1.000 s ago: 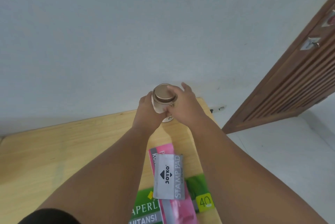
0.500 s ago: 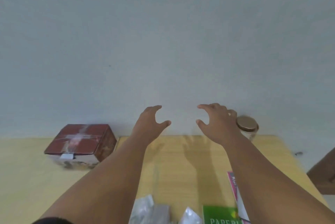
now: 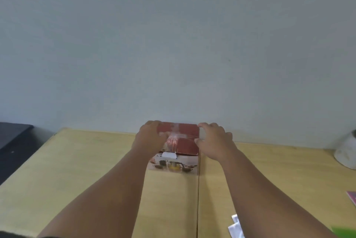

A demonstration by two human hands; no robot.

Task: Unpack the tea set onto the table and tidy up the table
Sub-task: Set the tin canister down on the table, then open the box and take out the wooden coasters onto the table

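The tea set box (image 3: 184, 146), red on top with a taped seam and a picture of the set on its front, stands at the back of the wooden table (image 3: 86, 170) against the wall. My left hand (image 3: 149, 138) lies over the box's left top edge. My right hand (image 3: 214, 141) clasps its right top corner, thumb on the near side and fingers curled over the back. Both hands touch the box, which rests on the table. The box is closed and its contents are hidden.
A pale jar (image 3: 346, 153) stands at the far right by the wall. A pink booklet (image 3: 352, 200), white packets (image 3: 236, 226) and a green pad (image 3: 344, 232) lie at the near right. A dark surface (image 3: 13, 137) adjoins the table's left end.
Both hands let go of the jar at the right, moved left with fingers apart, and now close on the red box. The view has swung left.
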